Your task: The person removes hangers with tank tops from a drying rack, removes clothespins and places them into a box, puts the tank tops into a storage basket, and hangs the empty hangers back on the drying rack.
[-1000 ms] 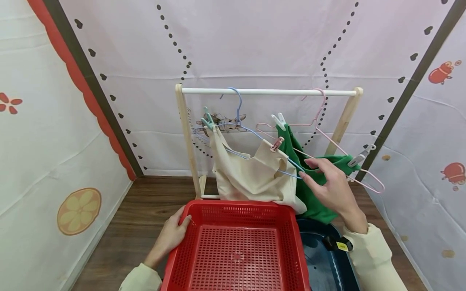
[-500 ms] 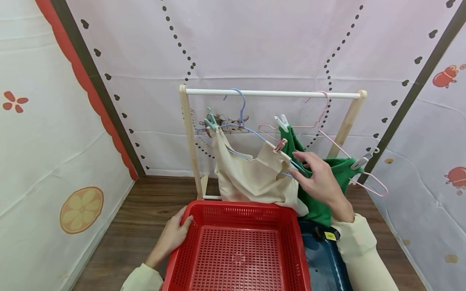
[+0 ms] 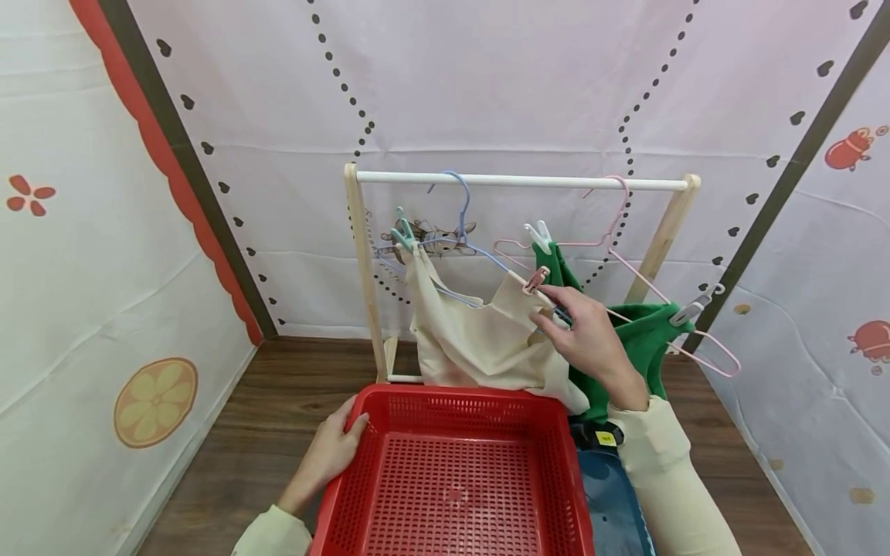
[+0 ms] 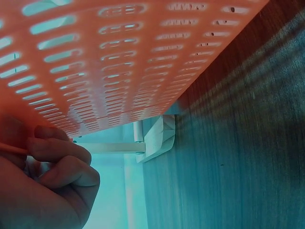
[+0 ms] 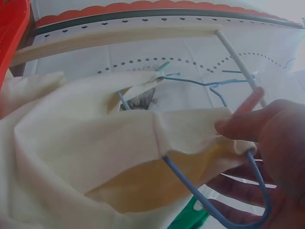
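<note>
Cream cloth (image 3: 480,340) newly touched by the right hand (image 3: 591,340), pinch impossible to tell, red basket (image 3: 462,401) gripped by the left hand (image 3: 334,444), lower fingers (image 5: 238,191) behind blue hanger (image 5: 184,181) shown only from right wrist.

Legible text: none. Yellow label (image 3: 606,438), one, on the black wrist-worn device (image 3: 585,436) at the right cuff (image 3: 643,425); dark marks on it, too small to read. Round mark (image 3: 455,494), one, mid-floor of the red perforated basket (image 3: 459,391); its detail, whether lettering or ornament, cannot be made out.
</note>
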{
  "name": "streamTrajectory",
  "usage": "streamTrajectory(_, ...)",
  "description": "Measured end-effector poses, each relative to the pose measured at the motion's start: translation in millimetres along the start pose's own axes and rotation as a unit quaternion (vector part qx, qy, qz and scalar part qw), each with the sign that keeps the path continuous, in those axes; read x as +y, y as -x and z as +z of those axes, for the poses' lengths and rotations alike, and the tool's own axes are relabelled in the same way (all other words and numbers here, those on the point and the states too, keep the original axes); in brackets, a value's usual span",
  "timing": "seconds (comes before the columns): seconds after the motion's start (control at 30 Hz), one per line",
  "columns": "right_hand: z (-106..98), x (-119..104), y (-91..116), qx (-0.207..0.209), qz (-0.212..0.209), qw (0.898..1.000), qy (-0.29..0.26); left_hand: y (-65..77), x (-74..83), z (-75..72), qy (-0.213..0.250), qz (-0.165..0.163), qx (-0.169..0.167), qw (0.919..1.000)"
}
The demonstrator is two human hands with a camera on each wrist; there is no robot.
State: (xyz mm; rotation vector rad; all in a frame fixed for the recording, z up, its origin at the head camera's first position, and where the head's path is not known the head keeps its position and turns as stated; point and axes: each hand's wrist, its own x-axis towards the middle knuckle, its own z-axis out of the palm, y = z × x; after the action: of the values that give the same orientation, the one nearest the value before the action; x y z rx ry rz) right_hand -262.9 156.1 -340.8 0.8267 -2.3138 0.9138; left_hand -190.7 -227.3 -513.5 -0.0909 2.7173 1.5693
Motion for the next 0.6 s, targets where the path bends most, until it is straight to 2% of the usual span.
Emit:
streamTrajectory(0.37,13.8,-5.4,-3.3,0.042,-0.018,0.999,0.005,2.7,0.2,-0.4,0.012,0.006,-0.003,0.9999)
streamTrajectory(0.6,18.4,-10.1,-3.1,0.040,-0.020,0.999,0.007,3.5,0.4,0.7,0.014,0.005,-0.001,0.9999)
